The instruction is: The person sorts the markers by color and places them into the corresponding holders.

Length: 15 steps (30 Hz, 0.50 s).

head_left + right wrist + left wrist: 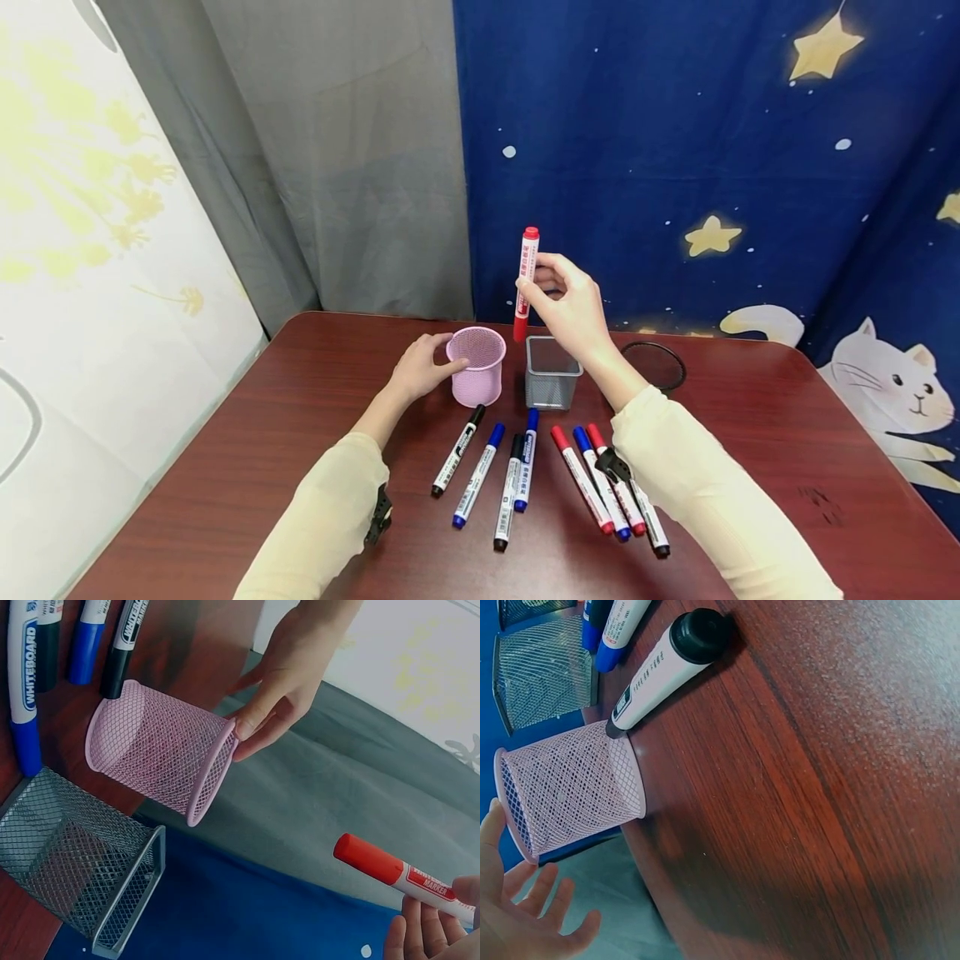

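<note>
My right hand (567, 302) holds a red whiteboard marker (527, 282) upright between thumb and fingers, raised above and between two mesh pen holders. In the right wrist view, the red marker (405, 878) points its red end toward the pink pen holder (161, 750), apart from it. My left hand (422, 367) grips the rim of the pink round mesh pen holder (477, 385), thumb and forefinger on the rim. Its other fingers are spread in the left wrist view. Just right of the pink holder stands a square grey mesh pen holder (551, 387). No pens show inside either holder.
Black and blue markers (476, 486) lie in front of the holders. Nearer my right forearm lie red, blue and black markers (582, 480), partly under the sleeve. A dark round-rimmed holder (655, 365) stands behind the right arm. Curtains (375, 167) hang behind the table's far edge.
</note>
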{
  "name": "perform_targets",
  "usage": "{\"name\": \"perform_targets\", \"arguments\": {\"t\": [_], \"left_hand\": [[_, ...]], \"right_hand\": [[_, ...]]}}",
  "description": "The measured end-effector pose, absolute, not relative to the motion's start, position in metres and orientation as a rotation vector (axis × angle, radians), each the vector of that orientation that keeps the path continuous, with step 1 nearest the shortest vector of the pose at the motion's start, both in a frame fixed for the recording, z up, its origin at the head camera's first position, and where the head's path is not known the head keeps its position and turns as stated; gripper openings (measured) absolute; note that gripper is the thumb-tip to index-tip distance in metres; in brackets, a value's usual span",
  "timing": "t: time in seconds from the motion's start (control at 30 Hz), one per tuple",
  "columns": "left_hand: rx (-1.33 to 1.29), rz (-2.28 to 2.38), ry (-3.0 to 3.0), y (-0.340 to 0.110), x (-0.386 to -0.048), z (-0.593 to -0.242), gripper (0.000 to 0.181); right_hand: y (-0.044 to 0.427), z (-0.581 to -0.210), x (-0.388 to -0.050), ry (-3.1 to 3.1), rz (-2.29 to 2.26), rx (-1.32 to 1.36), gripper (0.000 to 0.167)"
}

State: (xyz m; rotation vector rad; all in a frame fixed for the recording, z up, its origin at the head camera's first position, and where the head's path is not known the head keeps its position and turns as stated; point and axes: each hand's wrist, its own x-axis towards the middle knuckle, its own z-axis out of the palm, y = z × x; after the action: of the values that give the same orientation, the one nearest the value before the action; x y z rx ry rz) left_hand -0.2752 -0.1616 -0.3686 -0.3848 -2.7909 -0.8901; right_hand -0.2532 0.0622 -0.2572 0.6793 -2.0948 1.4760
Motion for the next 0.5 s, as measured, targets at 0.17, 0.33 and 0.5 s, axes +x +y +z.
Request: {"name": "perform_targets", "arguments": {"t": [0.17,0.33,0.5], "left_hand": [[-0.374,-0.9,-2.79,-0.162,-0.275,-0.369,0.059],[-0.383,-0.894,-2.783,-0.162,-0.275,-0.369,0.059],[-0.376,-0.89,-2.798,-0.161,-0.275,-0.369,0.059]], "right_hand": [[0.056,-0.258,-0.261,-2.094,1.481,0.661,0.031],[0.048,-0.258,-0.26,-2.095,1.49,0.648,0.03],[0.043,-0.272,-0.276,-2.116,1.481,0.611,0.031]]}}
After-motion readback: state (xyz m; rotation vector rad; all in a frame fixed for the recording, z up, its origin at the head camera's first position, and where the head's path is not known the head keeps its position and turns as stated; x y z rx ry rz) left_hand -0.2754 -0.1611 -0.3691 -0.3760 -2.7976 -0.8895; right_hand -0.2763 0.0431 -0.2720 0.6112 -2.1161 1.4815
